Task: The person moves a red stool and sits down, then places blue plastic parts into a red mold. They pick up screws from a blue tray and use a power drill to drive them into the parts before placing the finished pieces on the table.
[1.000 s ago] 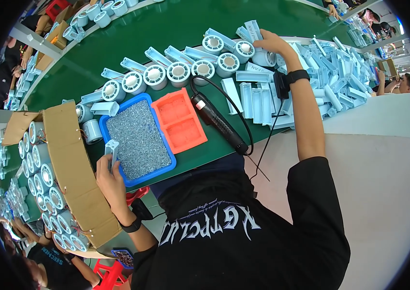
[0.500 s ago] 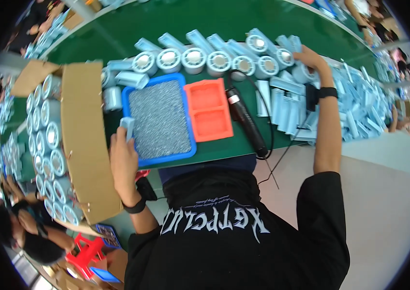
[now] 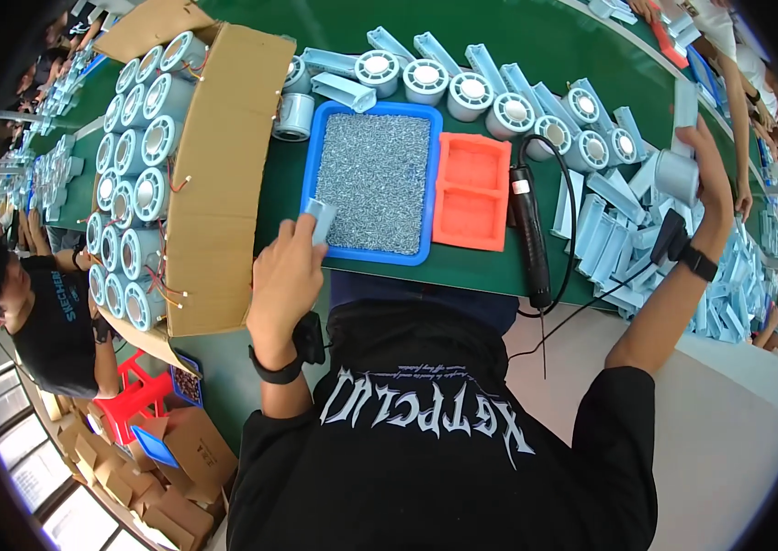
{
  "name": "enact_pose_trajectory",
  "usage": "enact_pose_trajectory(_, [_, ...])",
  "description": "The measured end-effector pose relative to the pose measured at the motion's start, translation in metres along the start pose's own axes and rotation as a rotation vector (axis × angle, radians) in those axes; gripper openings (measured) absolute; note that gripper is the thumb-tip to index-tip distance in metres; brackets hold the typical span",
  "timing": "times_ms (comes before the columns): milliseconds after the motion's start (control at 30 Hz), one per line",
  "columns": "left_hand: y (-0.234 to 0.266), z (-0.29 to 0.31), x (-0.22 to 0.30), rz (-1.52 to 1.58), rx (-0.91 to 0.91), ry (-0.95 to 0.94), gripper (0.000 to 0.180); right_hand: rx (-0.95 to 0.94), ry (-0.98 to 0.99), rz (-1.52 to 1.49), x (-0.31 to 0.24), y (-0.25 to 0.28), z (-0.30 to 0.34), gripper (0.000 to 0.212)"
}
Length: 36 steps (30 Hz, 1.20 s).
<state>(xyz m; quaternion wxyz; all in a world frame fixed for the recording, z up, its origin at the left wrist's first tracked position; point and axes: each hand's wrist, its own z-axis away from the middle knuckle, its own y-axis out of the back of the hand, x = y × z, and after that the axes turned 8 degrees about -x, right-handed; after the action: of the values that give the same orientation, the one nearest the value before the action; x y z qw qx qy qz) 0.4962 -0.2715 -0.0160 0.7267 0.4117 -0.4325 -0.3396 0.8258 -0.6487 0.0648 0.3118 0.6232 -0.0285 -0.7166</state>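
Note:
My left hand (image 3: pixel 286 275) is closed around a light blue plastic channel piece (image 3: pixel 321 220), whose end sticks out past the fingers at the near left corner of a blue tray. Small silvery metal pieces, like screws, fill that blue tray (image 3: pixel 307 174). At the far right, my right hand (image 3: pixel 712 174) grips a light blue round housing with a long handle (image 3: pixel 678 177), its handle pointing away from me. My fingers are partly hidden behind it. It is above the right end of a row of similar housings (image 3: pixel 511 112).
A cardboard box (image 3: pixel 228 174) of round housings with wires stands at left. Beside the blue tray lie a red two-part tray (image 3: pixel 471 193) and a black electric screwdriver (image 3: pixel 528 234) with its cord. Loose blue channel pieces (image 3: pixel 614 243) heap at right. Another person (image 3: pixel 49 312) sits at left.
The view has swung, so the table things appear farther right. My right hand has picked up a housing from the row's right end and moved it rightward. My left hand still holds its piece.

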Motion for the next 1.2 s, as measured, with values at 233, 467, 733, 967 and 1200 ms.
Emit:
enact_pose_trajectory(233, [0.036,-0.008,0.036,0.183,-0.128,-0.351,0.023,-0.163,0.187,-0.368,-0.093,-0.115,0.143,0.081])
enact_pose_trajectory(467, [0.024,-0.089,0.111,0.739,0.078,-0.611,0.022,-0.333,-0.044,-1.01,-0.036,-0.216,0.165,0.052])
enact_pose_trajectory(733, [-0.008,-0.144,0.114,0.707,0.095,-0.936,0.022,0.249,-0.196,-1.474,0.017,-0.222,0.116,0.03])
enact_pose_trajectory(967, [-0.003,-0.148,0.108,0.604,-0.074,-0.845,0.021,0.398,0.049,-0.897,0.029,-0.267,0.108,0.037])
enact_pose_trajectory(1200, [-0.011,-0.142,0.078,0.537,-0.106,-0.829,0.019,0.03,0.427,0.464,0.014,-0.249,0.116,0.04])
